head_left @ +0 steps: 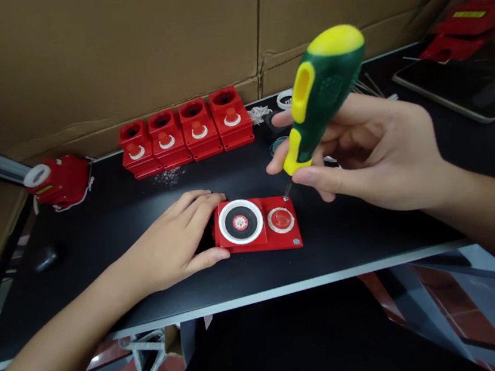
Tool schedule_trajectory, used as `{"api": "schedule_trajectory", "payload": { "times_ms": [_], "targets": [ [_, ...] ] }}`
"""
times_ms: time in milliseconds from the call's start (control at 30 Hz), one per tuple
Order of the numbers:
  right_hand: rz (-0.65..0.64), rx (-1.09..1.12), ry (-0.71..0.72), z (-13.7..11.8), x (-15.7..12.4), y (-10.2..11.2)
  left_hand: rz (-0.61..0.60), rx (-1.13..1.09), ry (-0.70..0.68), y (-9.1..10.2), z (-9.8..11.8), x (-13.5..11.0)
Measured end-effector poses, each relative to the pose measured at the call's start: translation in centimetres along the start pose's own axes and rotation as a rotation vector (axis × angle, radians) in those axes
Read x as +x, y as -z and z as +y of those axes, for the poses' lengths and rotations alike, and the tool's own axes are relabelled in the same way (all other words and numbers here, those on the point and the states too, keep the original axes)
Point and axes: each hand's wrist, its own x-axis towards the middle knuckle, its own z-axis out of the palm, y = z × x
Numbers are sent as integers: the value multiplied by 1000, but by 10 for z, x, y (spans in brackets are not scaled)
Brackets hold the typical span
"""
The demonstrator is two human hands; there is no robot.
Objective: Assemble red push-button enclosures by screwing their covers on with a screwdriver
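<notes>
A red plastic device with a white-ringed round grille and a red dome lies flat on the black table. My left hand rests against its left end, fingers laid flat and thumb along its front edge. My right hand grips a green and yellow screwdriver, held tilted. Its tip sits on a screw at the device's far right corner. Another screw shows at the near right corner.
A row of several red housings stands against the cardboard wall at the back. One more red unit with a white ring lies at the left. A tablet and red parts are at the far right. White rings lie behind the screwdriver.
</notes>
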Motion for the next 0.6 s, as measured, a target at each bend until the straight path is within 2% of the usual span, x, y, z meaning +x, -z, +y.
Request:
{"api": "schedule_trajectory", "payload": {
  "times_ms": [233, 367, 433, 600],
  "targets": [
    [-58, -41, 31, -1, 1, 4, 0, -11, 5, 0, 0, 0],
    [25, -205, 6, 7, 2, 8, 5, -24, 5, 1, 1, 1],
    [26, -271, 18, 10, 3, 10, 3, -24, 6, 1, 0, 1],
    [49, -247, 33, 8, 2, 11, 0, -20, 6, 0, 0, 0]
  ]
}}
